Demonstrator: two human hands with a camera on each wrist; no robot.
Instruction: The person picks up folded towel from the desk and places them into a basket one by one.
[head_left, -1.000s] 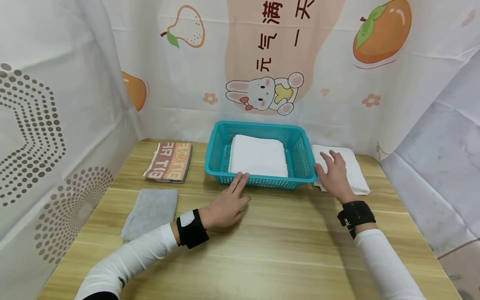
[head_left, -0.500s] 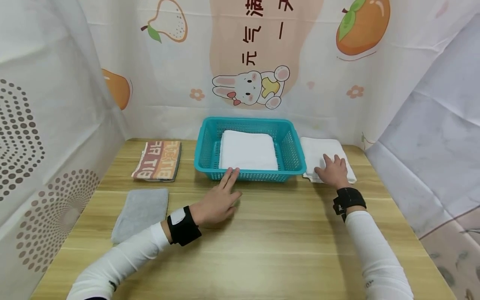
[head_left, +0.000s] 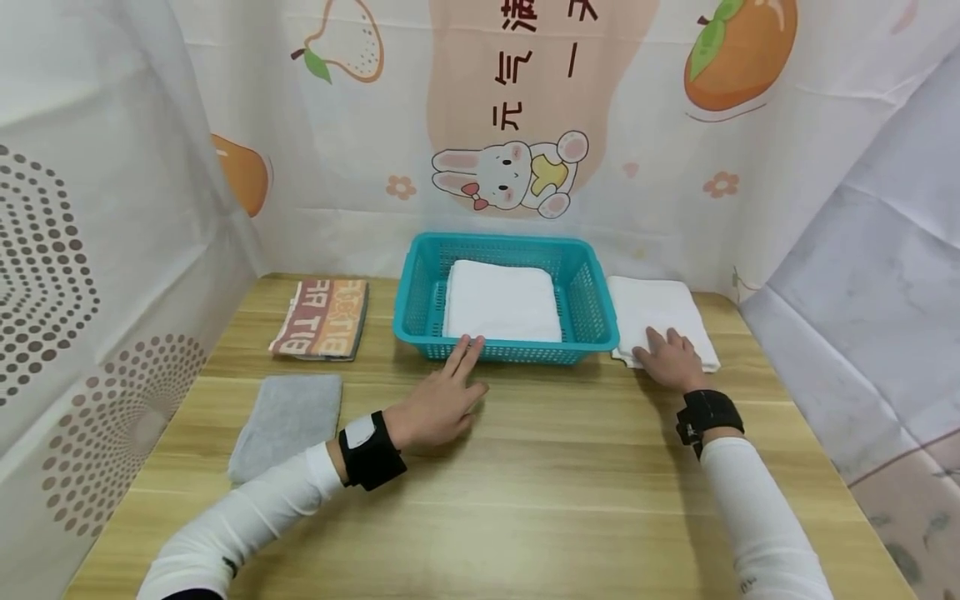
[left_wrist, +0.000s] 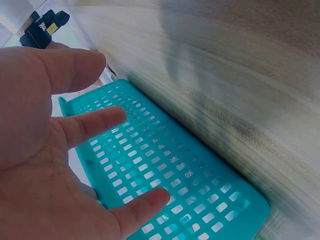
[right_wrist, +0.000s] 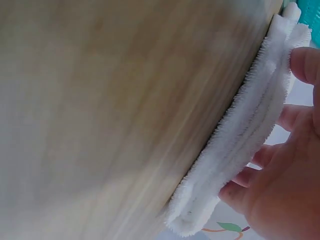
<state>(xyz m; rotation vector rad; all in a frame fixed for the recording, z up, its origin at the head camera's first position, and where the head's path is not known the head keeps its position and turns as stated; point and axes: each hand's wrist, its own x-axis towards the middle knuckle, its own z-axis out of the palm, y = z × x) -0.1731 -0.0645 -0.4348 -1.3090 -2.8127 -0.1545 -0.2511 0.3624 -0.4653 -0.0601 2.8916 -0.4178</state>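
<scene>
A teal plastic basket (head_left: 506,242) stands at the back of the table with a folded white towel (head_left: 504,302) lying in it. My left hand (head_left: 437,406) is at its front wall, two fingers stretched up to the rim; the left wrist view shows the fingers spread in front of the perforated side (left_wrist: 150,155). Another folded white towel (head_left: 652,302) lies flat just right of the basket. Over its front part is my right hand (head_left: 670,362), fingertips down on the cloth, and in the right wrist view the thumb and fingers lie along the towel's edge (right_wrist: 235,135).
On the left of the wooden table (head_left: 517,500) lie a folded patterned towel (head_left: 321,321) in red and orange and a folded grey towel (head_left: 288,425). Printed curtains (head_left: 337,167) enclose the back and sides.
The right hand has come from beside the basket's right end down onto the front part of the right white towel. The left hand stays at the basket's front rim; the head view has shifted slightly.
</scene>
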